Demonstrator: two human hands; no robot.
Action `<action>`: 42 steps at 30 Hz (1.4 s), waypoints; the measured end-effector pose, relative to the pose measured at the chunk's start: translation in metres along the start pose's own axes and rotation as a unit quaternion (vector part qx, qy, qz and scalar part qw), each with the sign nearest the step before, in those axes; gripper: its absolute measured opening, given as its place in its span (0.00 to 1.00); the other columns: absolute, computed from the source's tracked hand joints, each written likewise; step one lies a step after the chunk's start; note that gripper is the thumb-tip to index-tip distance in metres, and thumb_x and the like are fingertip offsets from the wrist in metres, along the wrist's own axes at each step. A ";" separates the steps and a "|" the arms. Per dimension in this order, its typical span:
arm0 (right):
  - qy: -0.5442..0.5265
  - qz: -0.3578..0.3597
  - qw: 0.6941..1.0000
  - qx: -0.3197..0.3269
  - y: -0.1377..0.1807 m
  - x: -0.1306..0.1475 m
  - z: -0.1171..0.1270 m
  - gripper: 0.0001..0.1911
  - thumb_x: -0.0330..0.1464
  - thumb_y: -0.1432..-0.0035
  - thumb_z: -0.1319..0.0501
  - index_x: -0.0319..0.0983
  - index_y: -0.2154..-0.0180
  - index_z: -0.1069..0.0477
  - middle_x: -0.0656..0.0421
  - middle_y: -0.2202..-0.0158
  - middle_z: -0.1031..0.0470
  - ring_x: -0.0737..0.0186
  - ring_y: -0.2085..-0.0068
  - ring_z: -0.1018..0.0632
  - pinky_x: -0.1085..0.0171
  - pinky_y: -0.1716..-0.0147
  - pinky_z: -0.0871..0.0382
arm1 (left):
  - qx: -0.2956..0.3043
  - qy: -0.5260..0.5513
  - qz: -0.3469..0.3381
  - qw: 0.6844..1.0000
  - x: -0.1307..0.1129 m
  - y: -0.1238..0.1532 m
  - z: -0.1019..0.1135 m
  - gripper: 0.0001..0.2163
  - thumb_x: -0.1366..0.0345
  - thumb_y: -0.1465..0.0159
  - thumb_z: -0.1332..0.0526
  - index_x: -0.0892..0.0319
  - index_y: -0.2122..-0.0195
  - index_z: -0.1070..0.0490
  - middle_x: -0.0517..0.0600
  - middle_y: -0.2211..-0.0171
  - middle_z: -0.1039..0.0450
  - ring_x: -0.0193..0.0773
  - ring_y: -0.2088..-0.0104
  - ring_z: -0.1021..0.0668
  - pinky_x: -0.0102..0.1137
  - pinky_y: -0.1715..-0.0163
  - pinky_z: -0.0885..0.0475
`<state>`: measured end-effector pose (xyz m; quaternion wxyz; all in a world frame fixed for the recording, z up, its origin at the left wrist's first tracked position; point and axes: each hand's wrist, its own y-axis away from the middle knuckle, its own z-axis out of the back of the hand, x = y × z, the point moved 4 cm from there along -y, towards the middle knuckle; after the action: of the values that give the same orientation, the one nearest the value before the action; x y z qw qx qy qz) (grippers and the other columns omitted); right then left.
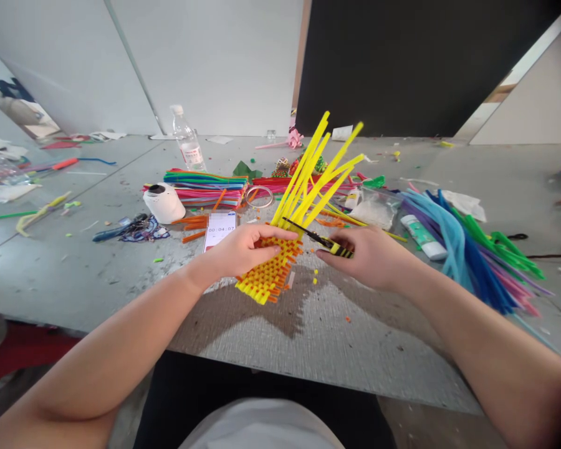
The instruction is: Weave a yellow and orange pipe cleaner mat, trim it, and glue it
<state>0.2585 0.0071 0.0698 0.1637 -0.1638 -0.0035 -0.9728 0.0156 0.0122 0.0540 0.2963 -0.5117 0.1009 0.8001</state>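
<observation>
My left hand (255,249) is closed on a woven piece of yellow and orange pipe cleaners (267,274), held above the table. Long yellow strands (315,174) stick up loose from its upper end. A pair of scissors with black and yellow handles (339,248) is gripped in my right hand (367,255). Their dark blades reach left across the base of the yellow strands, close to my left fingertips. Whether the blades touch a strand, I cannot tell. Small yellow snippets (315,277) lie on the table under the scissors.
Behind the weave lie bundled pipe cleaners (206,187), a tape ring (259,197) and a phone showing a timer (220,226). A white thread spool (164,203) and a plastic bottle (189,146) stand at left. Blue and purple pipe cleaners (472,262) and a tube (423,237) lie right.
</observation>
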 end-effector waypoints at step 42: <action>-0.037 0.069 0.997 0.026 -0.002 -0.003 0.000 0.17 0.48 0.37 0.39 0.41 0.63 0.26 0.55 0.65 0.19 0.53 0.65 0.22 0.57 0.65 0.36 | 0.012 -0.062 -0.047 0.997 -0.008 0.005 0.005 0.17 0.67 0.30 0.38 0.52 0.42 0.19 0.51 0.47 0.16 0.40 0.54 0.15 0.29 0.57 0.21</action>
<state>0.2608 0.0099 0.0686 0.2341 -0.1956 -0.0239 -0.9520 0.0108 0.0077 0.0625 0.3455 -0.4617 0.0677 0.8142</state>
